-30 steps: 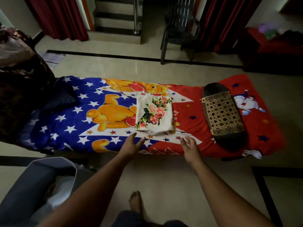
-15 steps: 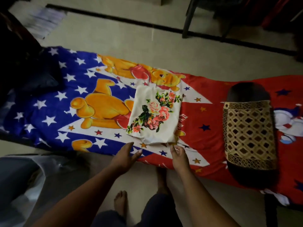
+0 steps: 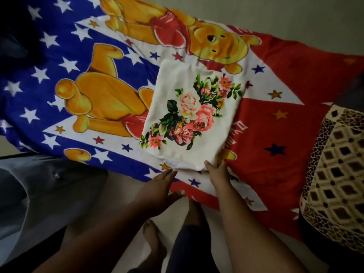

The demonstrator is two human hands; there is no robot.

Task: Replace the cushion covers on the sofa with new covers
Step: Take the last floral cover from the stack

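Observation:
A folded white cushion cover [image 3: 189, 119] printed with pink roses lies on the low bed, over a red, white and blue cartoon-bear sheet [image 3: 82, 56]. My right hand [image 3: 216, 174] touches the cover's near right corner, fingertips against its edge. My left hand [image 3: 159, 188] is open, fingers straight, just short of the cover's near edge, over the sheet's front edge. A long dark bolster cushion [image 3: 334, 174] in a gold lattice-patterned cover lies on the bed at the far right.
A grey fabric bag or bin [image 3: 39, 194] stands on the floor at the lower left. My bare feet [image 3: 153, 239] are on the pale tiled floor just below the bed's front edge. A dark bundle [image 3: 15, 42] sits at the upper left.
I have leaned in and the view has tilted down over the bed. Both hands moved forward; the right hand now reaches the folded cover's near corner, the left hand is just short of it.

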